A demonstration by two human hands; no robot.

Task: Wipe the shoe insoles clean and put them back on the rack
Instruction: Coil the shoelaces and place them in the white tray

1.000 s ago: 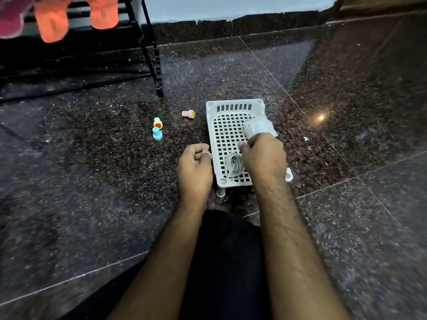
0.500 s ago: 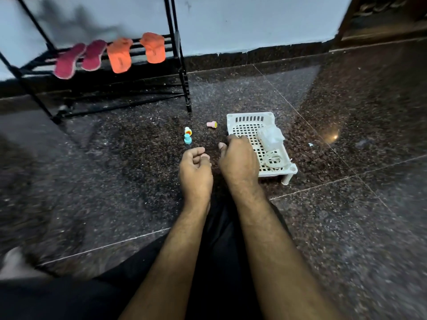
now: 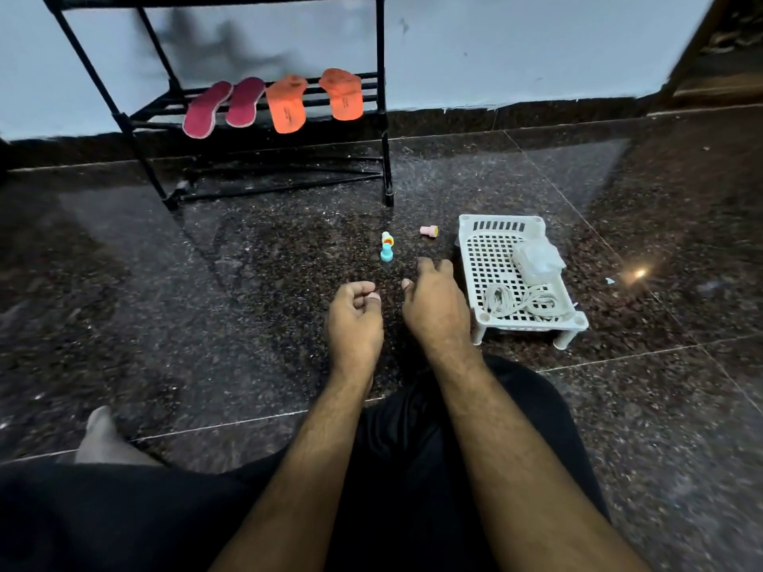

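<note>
Whereas a second earlier the right hand (image 3: 433, 307) sat over the white basket (image 3: 470, 258) beside the pale packet (image 3: 536, 260), it now hangs just left of that basket, fingers loosely bent and holding nothing visible. The left hand (image 3: 355, 315) remains loosely curled beside it, thumb against the forefinger; whether anything small is pinched there cannot be told. As the view has lifted, the black rack (image 3: 382, 130) now shows in full, with two maroon insoles (image 3: 223, 107) and two orange insoles (image 3: 313, 99) lying on its upper shelf against the wall, well apart from both hands. Judged from this, the right hand has come away from the basket without a wipe, and no insole has been taken down for cleaning. Coiled cords (image 3: 520, 301) lie in the basket's near end. Three small coloured caps (image 3: 388, 247) stand on the floor (image 3: 247, 282) between rack and hands; their purpose is unclear. Dim light blurs the packet's contents, and the rack's top is cut off by the frame.
</note>
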